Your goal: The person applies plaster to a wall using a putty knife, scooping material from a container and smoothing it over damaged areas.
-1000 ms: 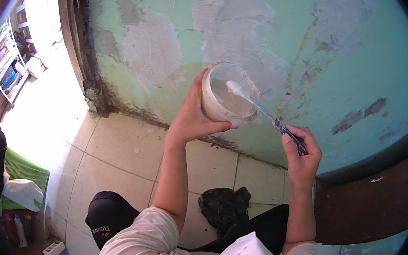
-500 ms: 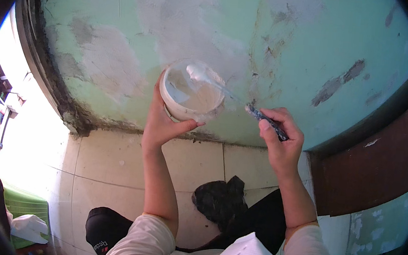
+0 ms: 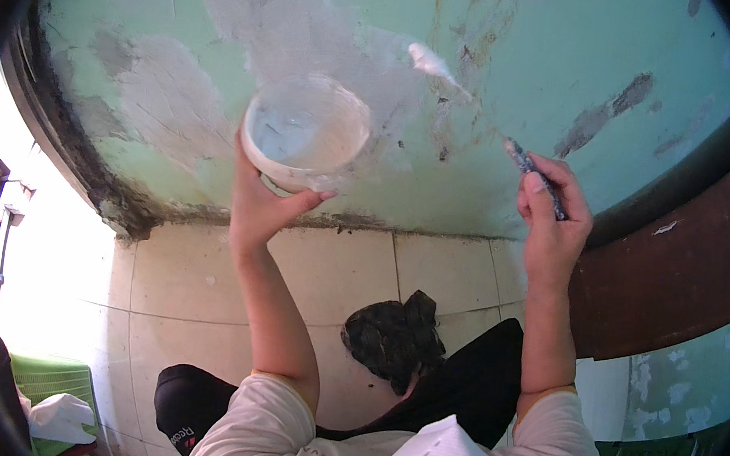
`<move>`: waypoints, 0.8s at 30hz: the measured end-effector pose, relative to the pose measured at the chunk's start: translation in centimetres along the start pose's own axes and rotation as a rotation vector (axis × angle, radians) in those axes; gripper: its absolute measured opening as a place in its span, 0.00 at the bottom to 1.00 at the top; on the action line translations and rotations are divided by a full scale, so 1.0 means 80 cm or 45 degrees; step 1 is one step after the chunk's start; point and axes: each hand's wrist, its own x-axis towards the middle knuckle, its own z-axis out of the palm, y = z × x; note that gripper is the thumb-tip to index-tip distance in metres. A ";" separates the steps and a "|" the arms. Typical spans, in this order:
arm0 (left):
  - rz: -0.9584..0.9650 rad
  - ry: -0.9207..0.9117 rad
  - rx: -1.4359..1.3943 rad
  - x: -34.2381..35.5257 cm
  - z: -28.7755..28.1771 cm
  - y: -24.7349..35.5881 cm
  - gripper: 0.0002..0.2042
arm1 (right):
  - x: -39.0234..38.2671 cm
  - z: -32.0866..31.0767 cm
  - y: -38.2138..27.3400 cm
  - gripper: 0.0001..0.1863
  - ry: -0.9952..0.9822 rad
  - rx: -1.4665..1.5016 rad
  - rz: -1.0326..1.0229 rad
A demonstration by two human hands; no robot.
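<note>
White tub (image 3: 305, 143) held tilted; knife (image 3: 479, 116) seemingly touching wall

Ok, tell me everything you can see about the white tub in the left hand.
The white tub is a round, open container, plastic by the look, smeared with pale paste inside and on its rim. The left hand grips it from below, tilting its mouth toward the camera. It is held up before the patched green wall, above the tiled floor.

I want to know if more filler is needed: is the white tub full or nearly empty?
Nearly empty. The white tub, held by the left hand, shows bare smeared inner walls with only a thin layer inside.
</note>
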 end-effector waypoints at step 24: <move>0.032 0.392 0.119 -0.016 -0.066 0.019 0.52 | 0.035 -0.064 0.049 0.11 -0.135 -0.439 0.349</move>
